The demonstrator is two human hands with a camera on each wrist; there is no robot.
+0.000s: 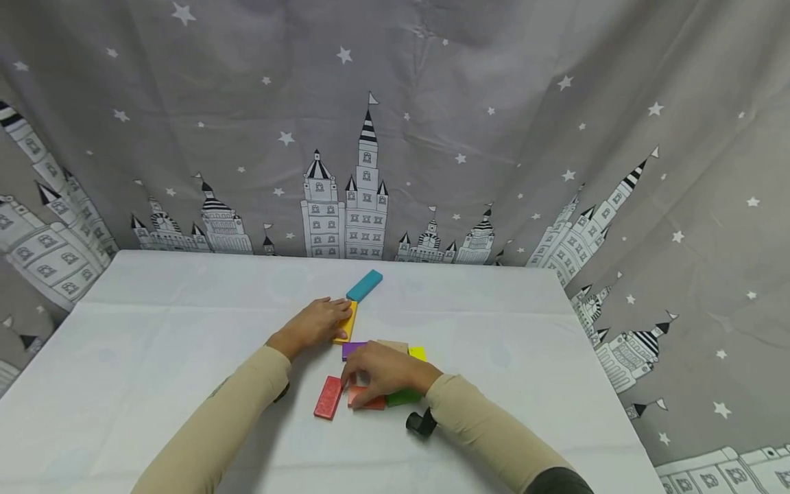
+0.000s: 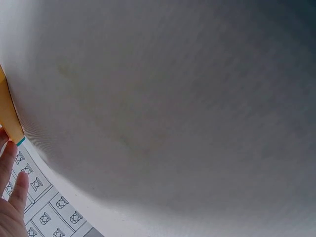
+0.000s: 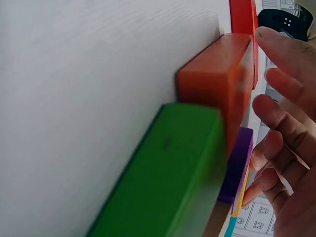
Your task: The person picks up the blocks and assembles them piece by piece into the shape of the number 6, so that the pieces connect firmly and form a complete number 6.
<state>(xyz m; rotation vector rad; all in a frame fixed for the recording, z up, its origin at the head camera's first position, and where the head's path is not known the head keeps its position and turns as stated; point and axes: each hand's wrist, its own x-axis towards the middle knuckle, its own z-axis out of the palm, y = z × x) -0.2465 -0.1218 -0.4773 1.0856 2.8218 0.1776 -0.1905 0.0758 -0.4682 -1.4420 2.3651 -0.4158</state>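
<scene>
A yellow-orange block point(image 1: 349, 322) lies on the white table with my left hand point(image 1: 316, 322) resting on it, fingers fairly straight. In the left wrist view that block point(image 2: 9, 111) shows at the left edge beside the fingers. My right hand point(image 1: 387, 369) is over a cluster of blocks, its thumb near the orange block point(image 1: 372, 399). Seen from the right wrist, its fingers are loosely bent and spread, gripping nothing visibly. The red block point(image 1: 328, 398) lies left of it. A purple block point(image 1: 352, 350) and a green block point(image 3: 158, 163) are partly hidden in the head view.
A blue block point(image 1: 365, 285) touches the far end of the yellow-orange one. Beyond my right hand lie a tan block point(image 1: 395, 345) and a bright yellow block point(image 1: 417, 353). A grey castle-print curtain point(image 1: 432, 137) hangs behind the table point(image 1: 154, 329).
</scene>
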